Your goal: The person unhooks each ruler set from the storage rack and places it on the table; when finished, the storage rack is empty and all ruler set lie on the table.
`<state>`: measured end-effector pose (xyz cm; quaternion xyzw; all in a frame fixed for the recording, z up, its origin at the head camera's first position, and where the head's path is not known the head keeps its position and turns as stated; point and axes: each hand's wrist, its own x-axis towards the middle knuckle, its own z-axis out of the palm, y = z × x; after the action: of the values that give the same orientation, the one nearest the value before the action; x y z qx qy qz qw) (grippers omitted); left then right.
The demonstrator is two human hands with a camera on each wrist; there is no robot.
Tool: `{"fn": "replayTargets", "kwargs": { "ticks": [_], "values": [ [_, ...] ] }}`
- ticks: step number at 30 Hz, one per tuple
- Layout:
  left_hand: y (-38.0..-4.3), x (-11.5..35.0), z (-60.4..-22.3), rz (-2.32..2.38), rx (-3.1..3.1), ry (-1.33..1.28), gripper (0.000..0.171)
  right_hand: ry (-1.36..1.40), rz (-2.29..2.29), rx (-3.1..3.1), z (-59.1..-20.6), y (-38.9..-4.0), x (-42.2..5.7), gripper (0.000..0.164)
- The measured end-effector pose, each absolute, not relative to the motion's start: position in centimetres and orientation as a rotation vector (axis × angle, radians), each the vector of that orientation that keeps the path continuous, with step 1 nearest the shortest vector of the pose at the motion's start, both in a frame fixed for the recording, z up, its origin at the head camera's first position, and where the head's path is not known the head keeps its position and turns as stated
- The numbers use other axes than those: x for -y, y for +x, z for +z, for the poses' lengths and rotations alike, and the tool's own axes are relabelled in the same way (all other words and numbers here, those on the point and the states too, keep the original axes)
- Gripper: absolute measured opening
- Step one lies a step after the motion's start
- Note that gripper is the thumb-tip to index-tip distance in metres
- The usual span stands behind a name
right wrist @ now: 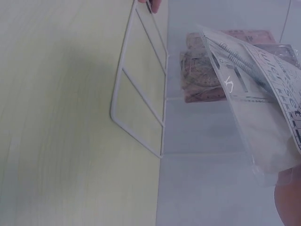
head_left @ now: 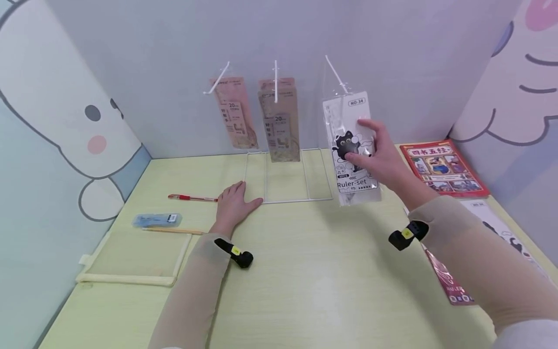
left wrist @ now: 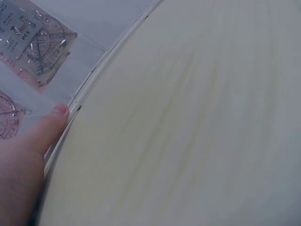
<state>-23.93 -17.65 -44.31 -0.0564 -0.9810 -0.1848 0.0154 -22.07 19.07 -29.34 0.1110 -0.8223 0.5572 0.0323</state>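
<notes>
In the head view my right hand [head_left: 385, 157] pinches a white ruler set [head_left: 355, 145] in a clear bag with a black cat on it, thumb on its front and index finger at its edge. The bag's top is right at the tip of the right white hook [head_left: 336, 73]. The right wrist view shows the ruler set [right wrist: 254, 94] from behind, rulers visible inside. My left hand [head_left: 234, 206] rests on the table at the left side of the white wire rack base [head_left: 301, 199], fingers extended. Its thumb lies at the rack's front wire in the left wrist view.
Pink ruler packs [head_left: 235, 114] hang on the left hook, and more packs [head_left: 279, 126] on the middle one. Left lie a red pen [head_left: 185, 197], a blue box [head_left: 157, 220], a pencil [head_left: 174, 230] and a mesh pouch [head_left: 135, 257]. Right, a red book [head_left: 444, 169] lies near other ruler packs [head_left: 488, 213].
</notes>
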Motion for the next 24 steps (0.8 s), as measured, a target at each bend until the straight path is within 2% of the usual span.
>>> {"fn": "replayTargets", "kwargs": {
  "ticks": [24],
  "values": [
    [-24.0,17.8,-44.5,-0.563,3.045,-0.192,0.088,0.427,1.514,2.581,-28.3,-18.7,-20.7,0.080]
  ]
}}
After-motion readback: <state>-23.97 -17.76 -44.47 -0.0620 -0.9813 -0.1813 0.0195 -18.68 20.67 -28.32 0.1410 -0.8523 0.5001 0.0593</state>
